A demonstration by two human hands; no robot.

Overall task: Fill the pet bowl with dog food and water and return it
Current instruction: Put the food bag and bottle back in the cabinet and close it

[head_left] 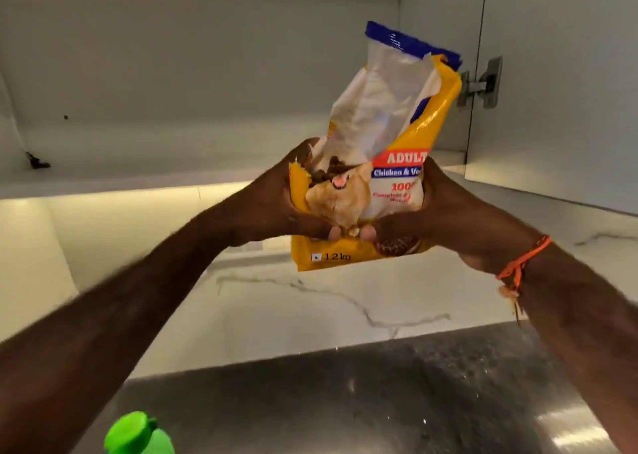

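A yellow dog food bag [390,163] with a blue top strip and the word ADULT is held up in the air in front of an open wall cabinet. Its front is torn open and brown kibble shows inside. My left hand [297,208] grips the bag's left side, fingers curled under the torn flap. My right hand [435,218] grips the right side, with an orange thread at the wrist. The pet bowl is not in view.
The white wall cabinet [172,91] stands open, its door [559,91] swung out at right with a metal hinge [483,82]. Below lie a dark speckled counter [345,402] and a marble backsplash [310,301]. A green bottle cap [138,434] pokes up at the bottom left.
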